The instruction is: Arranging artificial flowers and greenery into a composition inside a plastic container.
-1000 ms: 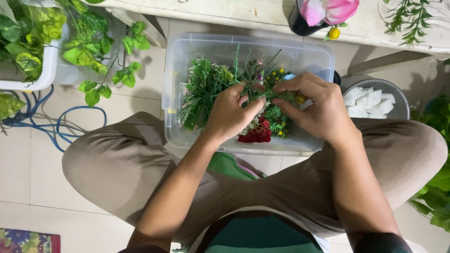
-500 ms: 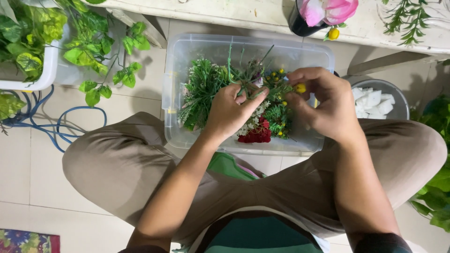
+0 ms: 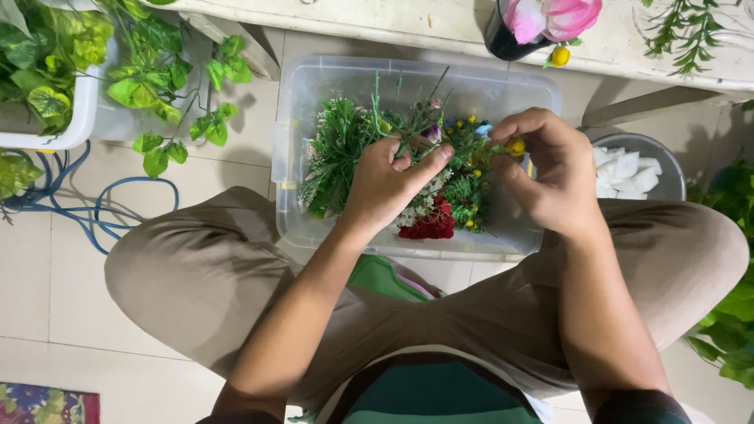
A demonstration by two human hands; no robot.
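We are looking down over our own knees at a clear plastic bin (image 3: 314,102) on the tiled floor, packed with artificial greenery.

Left hand (image 3: 389,184): fingers are curling closed around a bundle of thin green stems (image 3: 408,137), thumb lying across the front. Right hand (image 3: 546,169): thumb and forefinger are pinching a small yellow berry (image 3: 515,147) on a fine stalk, the other fingers folding in loosely. The two hands are working close together above the middle of the bin, the berry sitting just beside the left thumb tip.

Handling, as we judge it: the sprigs are looking light and springy, probably plastic over wire, so they should bend rather than snap. The berry looks hard, smooth and small, likely to slip from a loose pinch; the stalk just below it looks like the better place to hold. The bundle is best taken low on the stems, where they gather.

Under the hands: feathery fern-like tufts (image 3: 338,149), tiny white blossoms, a red flower cluster (image 3: 428,226). Beyond the right hand, a grey round bowl (image 3: 667,169) of white chunks. Ahead, a pale bench (image 3: 393,23) carrying a dark pot with a pink flower (image 3: 550,16). Past the left hand, broad glossy leaves (image 3: 141,86) and blue cable (image 3: 94,220).
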